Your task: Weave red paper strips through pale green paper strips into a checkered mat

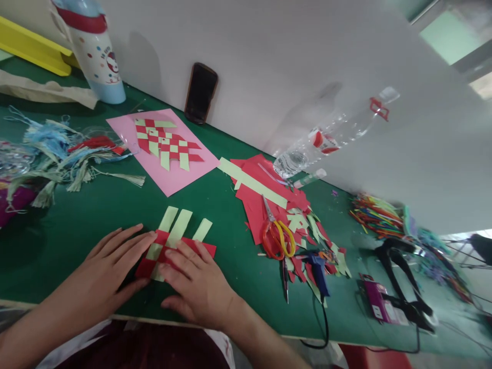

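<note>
A small woven piece of red and pale green paper strips (167,239) lies on the green table in front of me. Three pale green ends stick out past its far edge. My left hand (119,259) rests at its left side, fingers stretched out, fingertips on the far left corner and thumb by the near left corner. Flat over its middle and right part, my right hand (196,284) has its fingers spread and its thumb apart, hiding some of the weave. Beyond them, finished-looking red and green woven pieces (165,143) lie on a pink sheet (169,182).
Right of my hands are red paper (248,205), scissors (279,236), a pen (285,279), a blue glue gun (319,274) and paper scraps. A plastic bottle (326,138), phone (201,93) and flask (96,56) stand by the wall. Tassels (57,148) lie left.
</note>
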`<state>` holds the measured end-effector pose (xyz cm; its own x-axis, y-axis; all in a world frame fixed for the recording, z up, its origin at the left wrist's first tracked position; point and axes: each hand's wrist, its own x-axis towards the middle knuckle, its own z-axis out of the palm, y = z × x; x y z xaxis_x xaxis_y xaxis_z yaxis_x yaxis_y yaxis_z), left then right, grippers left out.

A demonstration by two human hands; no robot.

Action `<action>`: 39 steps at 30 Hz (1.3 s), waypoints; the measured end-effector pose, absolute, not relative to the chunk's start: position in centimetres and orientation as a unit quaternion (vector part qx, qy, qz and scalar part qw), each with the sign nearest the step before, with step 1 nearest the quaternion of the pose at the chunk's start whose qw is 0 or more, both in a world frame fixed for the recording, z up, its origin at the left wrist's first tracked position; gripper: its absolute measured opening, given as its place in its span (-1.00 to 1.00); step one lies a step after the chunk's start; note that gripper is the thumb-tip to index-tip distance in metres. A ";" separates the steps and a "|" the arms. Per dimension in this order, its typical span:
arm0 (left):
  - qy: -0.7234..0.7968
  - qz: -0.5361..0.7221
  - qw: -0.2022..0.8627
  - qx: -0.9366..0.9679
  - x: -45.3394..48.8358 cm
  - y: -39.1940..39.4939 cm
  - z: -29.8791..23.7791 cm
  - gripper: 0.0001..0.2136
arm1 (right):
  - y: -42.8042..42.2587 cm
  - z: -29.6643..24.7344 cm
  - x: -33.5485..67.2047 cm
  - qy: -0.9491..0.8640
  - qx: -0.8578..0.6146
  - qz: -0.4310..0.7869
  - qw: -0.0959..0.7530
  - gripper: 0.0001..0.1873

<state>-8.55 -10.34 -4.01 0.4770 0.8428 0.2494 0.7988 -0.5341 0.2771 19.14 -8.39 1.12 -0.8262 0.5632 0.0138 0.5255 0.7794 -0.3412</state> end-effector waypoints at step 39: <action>0.451 0.203 0.060 0.867 -5.4 -9.9 -4.1 -0.22 | -7.6 0.4 21.3 -0.895 -0.411 0.152 0.079 0.03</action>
